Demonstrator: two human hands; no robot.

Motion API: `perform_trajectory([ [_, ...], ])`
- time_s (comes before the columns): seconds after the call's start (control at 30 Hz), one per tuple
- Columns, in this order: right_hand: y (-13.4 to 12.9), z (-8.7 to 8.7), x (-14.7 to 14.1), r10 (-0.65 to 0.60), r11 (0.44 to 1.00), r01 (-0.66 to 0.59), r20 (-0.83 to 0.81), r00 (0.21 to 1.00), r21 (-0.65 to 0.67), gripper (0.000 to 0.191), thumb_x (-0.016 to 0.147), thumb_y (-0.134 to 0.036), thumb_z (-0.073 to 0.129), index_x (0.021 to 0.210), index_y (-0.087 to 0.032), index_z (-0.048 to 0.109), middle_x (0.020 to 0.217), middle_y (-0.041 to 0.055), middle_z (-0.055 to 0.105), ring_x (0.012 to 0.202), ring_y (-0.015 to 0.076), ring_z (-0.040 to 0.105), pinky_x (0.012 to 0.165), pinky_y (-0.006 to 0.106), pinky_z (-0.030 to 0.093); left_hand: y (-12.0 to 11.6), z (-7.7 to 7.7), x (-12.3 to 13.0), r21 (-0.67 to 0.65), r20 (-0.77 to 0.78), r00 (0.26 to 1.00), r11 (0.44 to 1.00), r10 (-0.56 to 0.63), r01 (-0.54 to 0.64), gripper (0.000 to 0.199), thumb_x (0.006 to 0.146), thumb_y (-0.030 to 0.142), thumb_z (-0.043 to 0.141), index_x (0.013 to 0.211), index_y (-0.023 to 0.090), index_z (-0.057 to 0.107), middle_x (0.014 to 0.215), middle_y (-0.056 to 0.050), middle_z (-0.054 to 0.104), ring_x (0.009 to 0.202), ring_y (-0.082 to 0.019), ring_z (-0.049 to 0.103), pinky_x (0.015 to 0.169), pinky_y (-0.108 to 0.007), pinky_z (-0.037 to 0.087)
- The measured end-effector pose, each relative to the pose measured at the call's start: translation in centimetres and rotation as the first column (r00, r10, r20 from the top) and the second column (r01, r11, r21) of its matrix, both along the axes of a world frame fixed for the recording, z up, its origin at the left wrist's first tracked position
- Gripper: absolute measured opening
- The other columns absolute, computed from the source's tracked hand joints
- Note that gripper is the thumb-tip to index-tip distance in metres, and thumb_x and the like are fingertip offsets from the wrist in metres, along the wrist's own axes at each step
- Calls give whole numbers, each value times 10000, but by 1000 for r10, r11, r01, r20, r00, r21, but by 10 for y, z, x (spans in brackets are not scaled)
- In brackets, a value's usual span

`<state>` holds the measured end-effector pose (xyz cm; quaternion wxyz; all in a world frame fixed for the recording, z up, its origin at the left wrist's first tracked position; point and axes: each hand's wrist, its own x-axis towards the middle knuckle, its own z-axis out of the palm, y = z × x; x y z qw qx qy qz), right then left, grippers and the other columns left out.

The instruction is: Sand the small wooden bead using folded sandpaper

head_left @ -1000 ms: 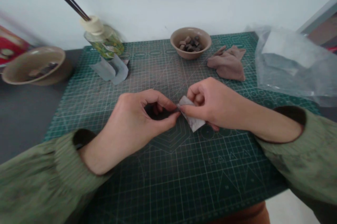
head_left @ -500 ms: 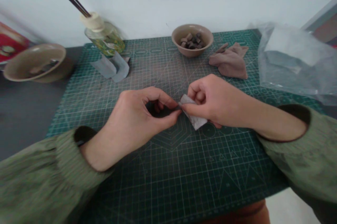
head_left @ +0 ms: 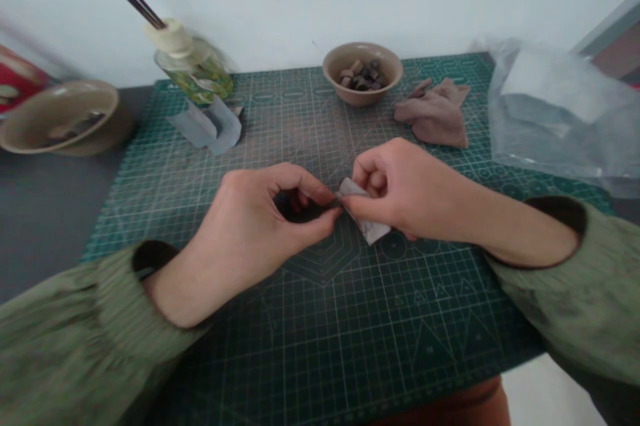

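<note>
My left hand (head_left: 260, 226) is closed in a pinch, thumb and forefinger pressed on a small dark piece (head_left: 338, 199) that mostly hides between the fingertips. My right hand (head_left: 400, 189) grips a folded light-grey strip (head_left: 373, 229) that looks like sandpaper, with the thumb lying on top of it. The strip's upper end touches the small piece, so both hands meet above the middle of the green cutting mat (head_left: 310, 319). Fine detail of the small piece is too blurred to make out.
A bowl (head_left: 340, 89) of small brown and dark blocks stands at the back, beside a crumpled brown cloth (head_left: 435, 116). Curled grey sheets (head_left: 210, 129) lie before a reed diffuser bottle (head_left: 193, 69). Another bowl (head_left: 100, 129) is far left; a clear plastic bag (head_left: 560, 119) lies right.
The whole view has shifted slightly. Both hands keep the same grip and nearly the same place, with the strip still against the small piece.
</note>
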<state>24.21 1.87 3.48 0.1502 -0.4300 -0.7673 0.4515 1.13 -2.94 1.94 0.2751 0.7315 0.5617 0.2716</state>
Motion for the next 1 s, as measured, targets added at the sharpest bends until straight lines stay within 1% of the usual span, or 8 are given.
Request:
perform_trajectory([
  [0.17, 1, 1, 2, 40, 998, -41, -8, 999, -39, 236, 941, -172, 748, 751, -202, 612, 538, -54, 686, 379, 88, 574, 427, 239, 348, 0, 1, 0, 4, -7, 1000, 1000, -8, 8, 75, 891, 344, 858, 918, 279, 886, 830, 40, 829, 722, -152, 689, 671, -299, 514],
  [0.3, 2, 2, 2, 3, 1000, -3, 7, 1000, -11, 260, 943, -174, 753, 736, -200, 597, 540, -50, 683, 382, 73, 560, 438, 230, 343, 1, 1, -1, 12, 7, 1000, 1000, -14, 13, 90, 894, 356, 857, 926, 278, 888, 826, 28, 832, 714, -163, 689, 666, -307, 516],
  [0.4, 1, 1, 3, 49, 998, -48, 10, 999, -37, 251, 962, -194, 745, 749, -201, 614, 545, -44, 686, 404, 81, 569, 450, 232, 359, 1, 0, -1, 11, 9, 1000, 1000, -5, 5, 106, 894, 373, 867, 933, 278, 893, 831, 22, 841, 711, -168, 691, 674, -310, 522],
  [0.5, 2, 0, 3, -2, 1000, 2, -1, 1000, 0, 283, 959, -194, 748, 728, -209, 586, 536, -44, 678, 395, 84, 571, 437, 234, 353, 0, 0, -1, 15, 5, 1000, 1000, -4, 4, 109, 889, 370, 867, 933, 273, 892, 830, 16, 846, 713, -172, 697, 675, -307, 526],
  [0.6, 2, 0, 3, 53, 997, -52, 6, 999, -59, 251, 962, -189, 736, 745, -208, 611, 533, -51, 681, 374, 87, 578, 418, 234, 359, 0, 0, -1, 11, -1, 1000, 1000, 2, -2, 107, 889, 367, 867, 920, 267, 888, 836, 14, 848, 720, -172, 702, 670, -302, 527],
  [0.73, 1, 1, 4, 16, 1000, -16, 1, 1000, -3, 264, 961, -198, 755, 734, -197, 619, 548, -46, 692, 386, 74, 579, 433, 225, 359, 0, 1, -3, -6, 1, 1000, 1000, -6, 6, 111, 886, 378, 866, 903, 271, 892, 829, 15, 845, 717, -177, 713, 657, -305, 525],
  [0.83, 1, 1, 3, 51, 998, -51, 5, 999, -31, 236, 968, -198, 748, 758, -191, 642, 557, -44, 697, 408, 79, 583, 453, 230, 369, 1, 1, -4, -7, -13, 1000, 1000, 2, -2, 111, 876, 384, 872, 912, 285, 906, 860, 14, 859, 751, -185, 744, 666, -304, 528],
  [1.0, 1, 1, 3, 24, 999, -24, -7, 1000, -23, 275, 972, -218, 758, 742, -201, 608, 552, -41, 688, 414, 79, 565, 460, 237, 354, 2, 1, -5, -12, -5, 1000, 1000, -4, 4, 121, 876, 399, 883, 912, 286, 908, 865, 11, 861, 753, -193, 748, 653, -308, 519],
])
